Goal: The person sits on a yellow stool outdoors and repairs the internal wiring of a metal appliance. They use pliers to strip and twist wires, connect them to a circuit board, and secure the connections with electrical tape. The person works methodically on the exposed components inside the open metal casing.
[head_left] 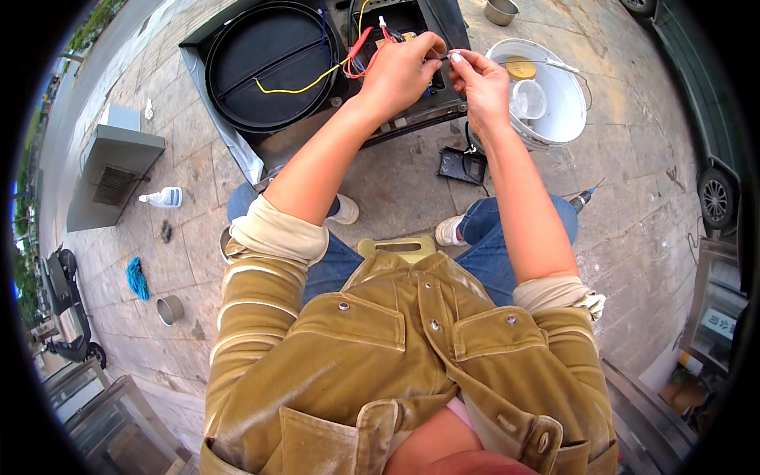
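Over the right side of an opened metal appliance (372, 131), both hands are close together. My left hand (400, 71) is closed in a pinch on one end of a thin dark wire (445, 56). Beside it, my right hand (484, 85) pinches the same wire between thumb and fingertips. A thin lead runs on from the right hand, over the bucket, to a white slim piece (562, 66). Red, blue and yellow wires (301, 89) come out of the appliance near my left hand. A round black pan (269, 67) fills its left side.
A white bucket (574, 119) holding a clear cup stands right of the appliance. Near my feet are a black flat box (463, 166) and a screwdriver-like tool (584, 198). Leftward lie a white bottle (162, 198), a blue cloth (137, 279), a metal cup (169, 310) and a grey metal box (115, 170).
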### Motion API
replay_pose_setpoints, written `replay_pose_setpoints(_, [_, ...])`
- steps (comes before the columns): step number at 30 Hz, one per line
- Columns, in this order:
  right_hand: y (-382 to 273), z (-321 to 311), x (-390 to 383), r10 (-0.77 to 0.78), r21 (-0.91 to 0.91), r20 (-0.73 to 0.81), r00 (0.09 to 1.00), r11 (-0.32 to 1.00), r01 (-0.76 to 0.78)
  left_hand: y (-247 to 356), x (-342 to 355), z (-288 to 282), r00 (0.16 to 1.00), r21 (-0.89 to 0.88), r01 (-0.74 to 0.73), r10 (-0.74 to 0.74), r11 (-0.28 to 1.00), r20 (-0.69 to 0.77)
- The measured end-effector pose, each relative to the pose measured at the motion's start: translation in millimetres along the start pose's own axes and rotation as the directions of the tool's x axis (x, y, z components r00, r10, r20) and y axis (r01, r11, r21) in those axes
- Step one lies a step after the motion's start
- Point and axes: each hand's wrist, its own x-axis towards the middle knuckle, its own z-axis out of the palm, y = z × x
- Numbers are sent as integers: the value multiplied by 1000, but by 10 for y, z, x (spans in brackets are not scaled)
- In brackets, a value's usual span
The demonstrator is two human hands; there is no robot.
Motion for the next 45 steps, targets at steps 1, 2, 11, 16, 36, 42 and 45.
replay_pose_setpoints(1, [-12,14,-13,-1,5,-12,1000,1000,1,15,-1,-7,1000,4,7,-7,1000,7])
replay_pose_setpoints(2, [-24,10,-5,14,-23,6,1000,1000,-14,6,0,-4,1000,24,-20,20,1000,-6])
replay_pose_setpoints(11, [-469,319,-595,-11,-611,659,752,576,543,-16,265,-414,977,-33,96,-88,995,197])
replay_pose_setpoints(16, [-235,711,-627,209,-501,846,491,-8,865,-21,358,-426,962,-50,38,-23,998,272])
replay_pose_setpoints(36, [513,11,-1531,-128,-675,477,869,580,456,-70,382,-472,946,19,-17,10,1000,324])
replay_pose_setpoints(42, [289,389,-1148,-245,-686,698,673,41,726,-62,352,-482,934,63,5,-27,998,356])
replay_pose_setpoints(45, [335,503,-941,-112,-624,780,615,-85,776,-44,362,-504,937,54,13,-31,998,347])
